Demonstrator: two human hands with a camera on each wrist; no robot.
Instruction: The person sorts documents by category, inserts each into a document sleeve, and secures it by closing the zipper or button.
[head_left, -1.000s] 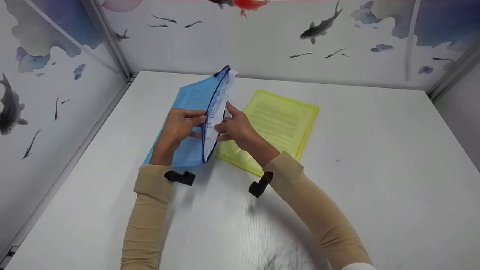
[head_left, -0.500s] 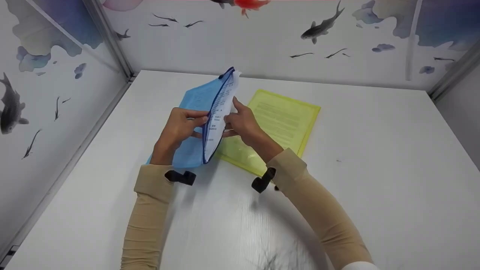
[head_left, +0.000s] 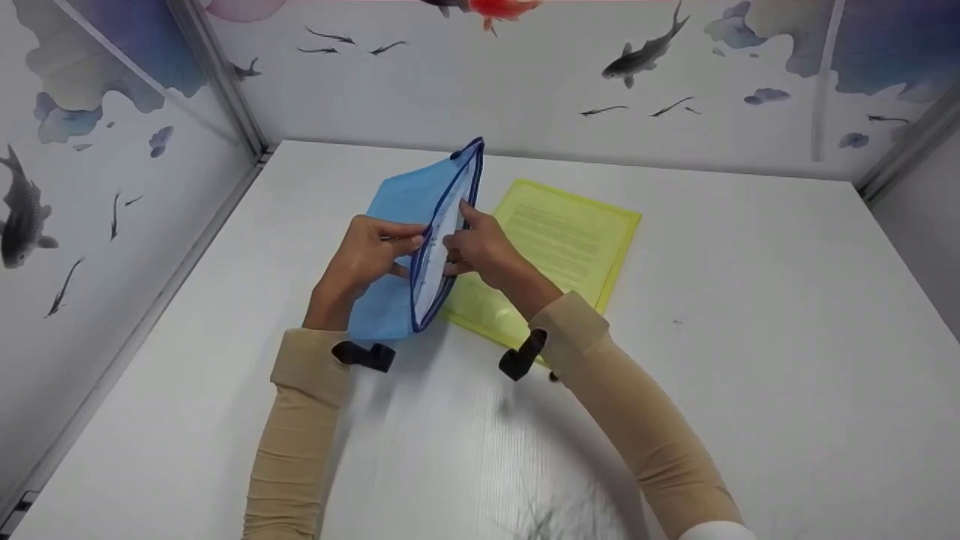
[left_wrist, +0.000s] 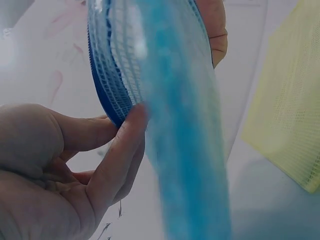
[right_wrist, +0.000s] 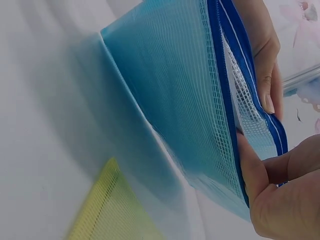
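A blue mesh zip pouch [head_left: 397,255] stands on edge on the white table [head_left: 750,337], its dark-blue zip mouth held apart. White printed sheets [head_left: 441,247] sit inside the mouth. My left hand [head_left: 367,251] pinches the left lip of the pouch [left_wrist: 170,100] between thumb and fingers. My right hand [head_left: 480,247] grips the right lip, with its thumb inside the opening of the pouch [right_wrist: 200,100]. A yellow mesh pouch [head_left: 559,255] with a printed page inside lies flat just right of the hands.
Fish-patterned panels wall the table at the back [head_left: 525,82] and on the left [head_left: 90,187]. A black strap clip sits on each wrist [head_left: 364,355] [head_left: 521,355]. The yellow pouch's corner [right_wrist: 107,210] lies under the blue one.
The white sheets have slid down into the blue pouch and no longer stick out past its top. The pouch has shifted slightly right and stands more upright.
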